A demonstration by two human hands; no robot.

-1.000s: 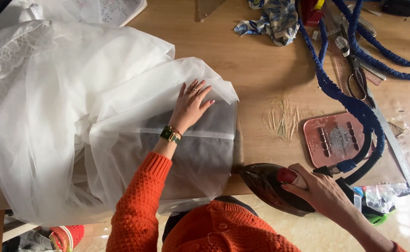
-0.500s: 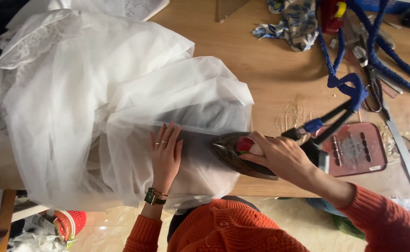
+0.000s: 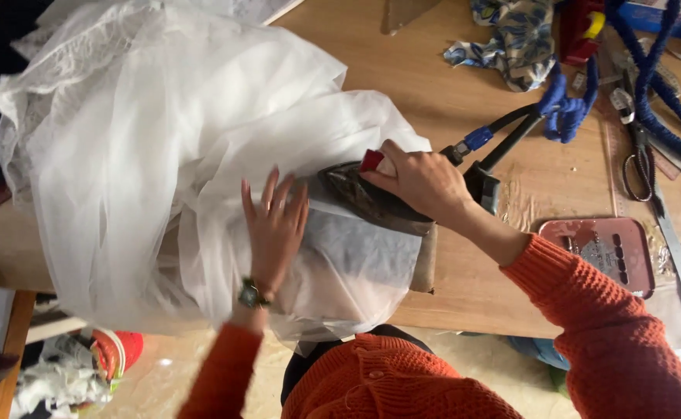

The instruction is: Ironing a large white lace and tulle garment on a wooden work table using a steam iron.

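The white sheer fabric lies heaped over the near left part of the wooden tabletop, with one flattened panel at the near edge. I run the iron across that panel. My right hand has its grip wrapped around the iron's handle; my left hand lies flat, fingers spread, grip holding nothing, pressing the fabric just beside the iron's tip.

To do this step well, I judge:
1. Keep the left hand's fingers apart from the soleplate.
2. Tension the panel flat ahead of the iron.
3. Keep the iron moving; sheer cloth likely scorches.
4. Mind the blue cord trailing toward the iron rest and scissors.
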